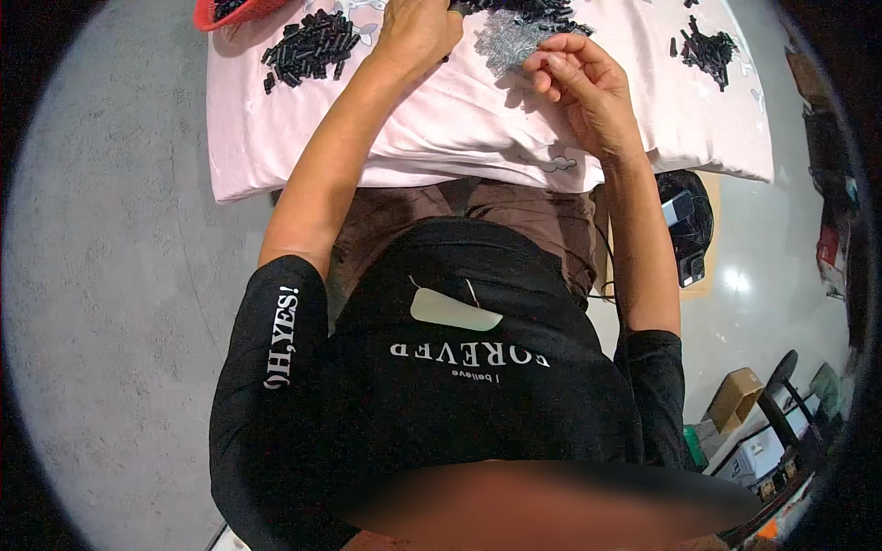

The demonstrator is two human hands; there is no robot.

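Note:
At the top edge my left hand (421, 35) reaches over the cloth, with a ring on one finger. Its fingertips are hidden, so its grip does not show. My right hand (595, 92) has thumb and fingers pinched together at the edge of a heap of thin, shiny silvery pieces (503, 46). Anything in that pinch is too small to make out. Behind the silvery heap lie more small black pieces (553, 9). Left of my left hand is a pile of short black tube-shaped pieces (312, 50).
A pink cloth (459, 151) covers the work surface in front of my lap. Another small black pile (709, 55) lies at the right. A red basket (246, 16) with dark pieces stands at the far left. Boxes (735, 399) sit on the lower right.

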